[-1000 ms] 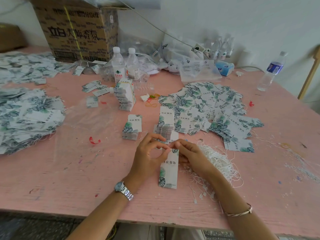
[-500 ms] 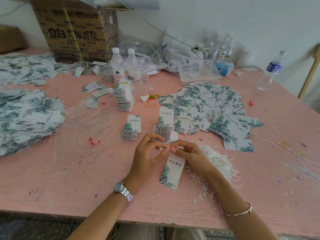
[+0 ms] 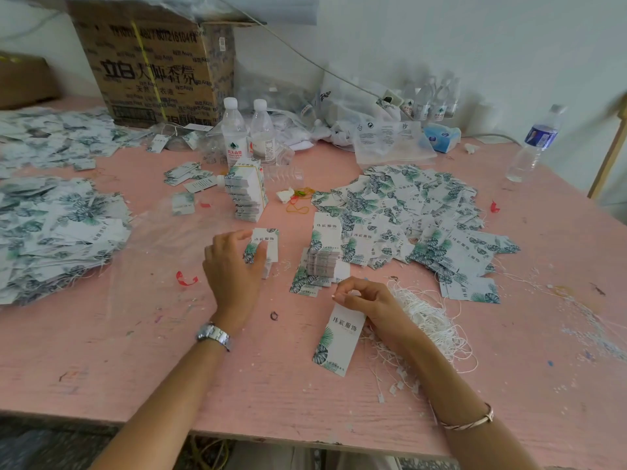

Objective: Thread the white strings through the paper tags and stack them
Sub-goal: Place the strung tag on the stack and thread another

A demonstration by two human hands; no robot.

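Note:
My right hand (image 3: 368, 300) pinches the top end of a white paper tag with a green leaf print (image 3: 338, 340), which hangs down towards the table's front. My left hand (image 3: 232, 269) has reached up and left to a small stack of tags (image 3: 266, 247) and grips its top tag with thumb and fingers. A tangle of white strings (image 3: 429, 320) lies just right of my right hand. Another neat stack of tags (image 3: 324, 252) stands between my hands, farther back.
A wide spread of loose tags (image 3: 417, 212) covers the pink table (image 3: 135, 351) at the right, and large heaps of strung tags (image 3: 51, 232) lie at the left. A tall bundled stack (image 3: 247, 191), water bottles (image 3: 246, 130), a cardboard box (image 3: 156, 66) and plastic bags stand at the back.
My left hand let go of the tag and moved up and left to the small stack. My right hand alone now holds the tag, which hangs tilted.

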